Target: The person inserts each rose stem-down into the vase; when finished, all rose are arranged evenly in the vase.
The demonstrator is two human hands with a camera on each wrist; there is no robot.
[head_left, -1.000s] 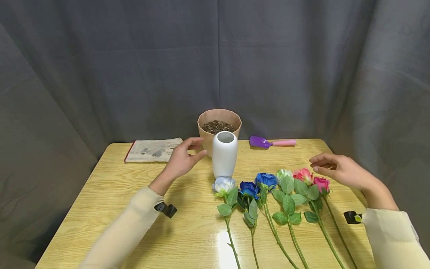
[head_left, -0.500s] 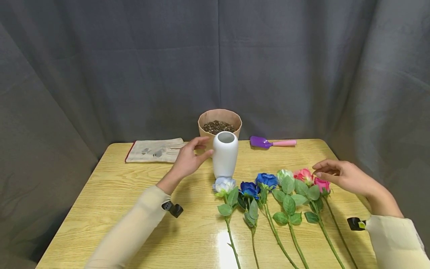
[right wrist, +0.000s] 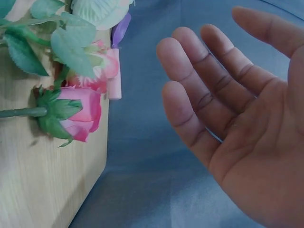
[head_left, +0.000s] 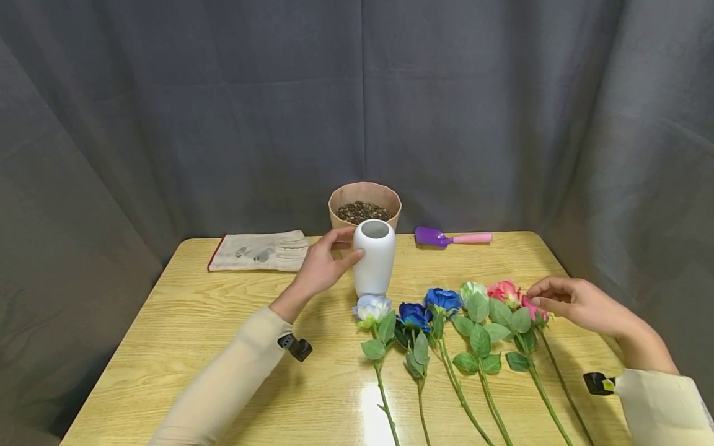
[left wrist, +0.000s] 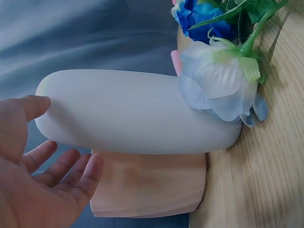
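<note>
From the head camera, the left hand [head_left: 322,267] sits at the near-left flank of the white vase [head_left: 374,257], thumb up by the rim and fingertips at or just shy of the wall; whether they press it cannot be told here. The vase stands upright on the table [head_left: 195,322], its long axis vertical, so it lies straight ahead of the open palm, with the brown pot [head_left: 365,204] just behind it. The right hand [head_left: 574,303] hangs with relaxed fingers just right of the deep pink rose [head_left: 534,311], whose stem runs back toward the person; the bloom is the end nearest those fingers. This hand is far nearer the pink blooms, the left one nearer the vase. In the left wrist camera the hand [left wrist: 33,185] is spread and grasping nothing: the thumb tip lies against the vase's [left wrist: 137,111] top end while the fingers stay a little apart below its wall, and the pale blue rose [left wrist: 221,80] rests by the base. In the right wrist camera the palm [right wrist: 247,123] is open and empty, the pink rose [right wrist: 78,114] off beyond the fingertips, not touched.
</note>
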